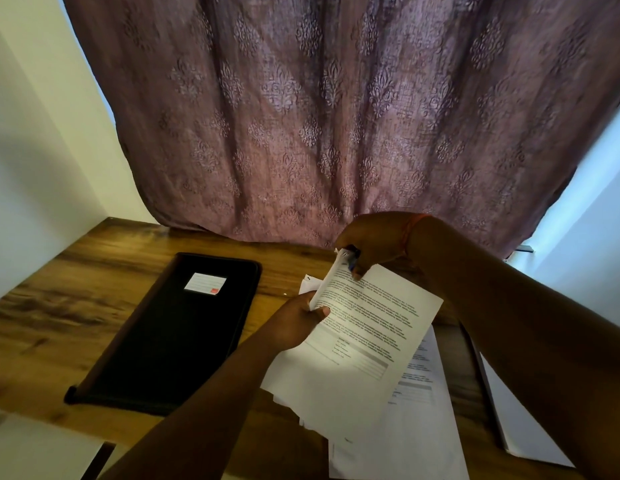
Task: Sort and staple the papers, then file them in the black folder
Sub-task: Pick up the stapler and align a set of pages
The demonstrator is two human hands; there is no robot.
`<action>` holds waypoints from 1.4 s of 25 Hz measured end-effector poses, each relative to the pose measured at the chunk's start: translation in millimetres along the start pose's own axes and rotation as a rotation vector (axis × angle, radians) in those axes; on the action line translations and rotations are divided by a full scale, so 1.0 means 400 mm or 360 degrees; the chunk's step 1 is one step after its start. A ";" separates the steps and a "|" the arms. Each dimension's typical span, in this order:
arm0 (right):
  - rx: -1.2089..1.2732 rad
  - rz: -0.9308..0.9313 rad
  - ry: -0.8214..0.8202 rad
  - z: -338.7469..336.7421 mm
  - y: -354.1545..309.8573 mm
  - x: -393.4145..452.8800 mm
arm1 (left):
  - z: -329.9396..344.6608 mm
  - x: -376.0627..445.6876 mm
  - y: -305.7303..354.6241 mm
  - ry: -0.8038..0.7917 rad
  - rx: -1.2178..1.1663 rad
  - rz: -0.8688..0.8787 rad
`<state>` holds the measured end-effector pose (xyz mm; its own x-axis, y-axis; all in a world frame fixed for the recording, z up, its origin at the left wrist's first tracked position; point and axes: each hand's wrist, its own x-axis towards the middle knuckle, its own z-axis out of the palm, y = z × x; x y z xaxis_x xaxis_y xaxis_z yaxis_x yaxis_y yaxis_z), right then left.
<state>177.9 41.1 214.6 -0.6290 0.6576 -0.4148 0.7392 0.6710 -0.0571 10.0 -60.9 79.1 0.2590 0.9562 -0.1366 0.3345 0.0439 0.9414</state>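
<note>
My left hand (298, 320) grips the left edge of a set of printed papers (367, 334) held tilted above the desk. At the top left corner of those papers, my right hand (374, 244) is closed around a small dark stapler (352, 259) that is clamped over the corner. A closed black folder (170, 334) with a white and red label lies flat on the desk to the left, apart from both hands. More printed sheets (416, 410) lie on the desk under the held set.
The wooden desk (59, 299) runs to a white wall on the left. A patterned purple curtain (319, 116) hangs behind it. A white sheet (31, 452) sits at the bottom left, and another white sheet (520, 434) lies at the right under my forearm.
</note>
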 end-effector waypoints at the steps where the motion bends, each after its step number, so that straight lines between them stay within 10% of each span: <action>1: -0.0072 0.0006 -0.0028 -0.008 -0.009 0.002 | -0.004 0.006 0.002 -0.0002 0.0021 -0.0021; 16: -0.1198 -0.0094 -0.0265 -0.007 -0.064 0.055 | -0.027 0.062 -0.017 -0.0124 0.0317 -0.0180; 35: -0.1074 -0.0068 0.0037 0.020 -0.020 0.087 | -0.035 0.108 -0.013 -0.0117 0.0579 -0.0114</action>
<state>151.9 56.1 193.5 -0.6649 0.6277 -0.4048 0.4057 0.7586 0.5098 6.8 -15.9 72.7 0.2829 0.9306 -0.2322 0.6509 -0.0084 0.7591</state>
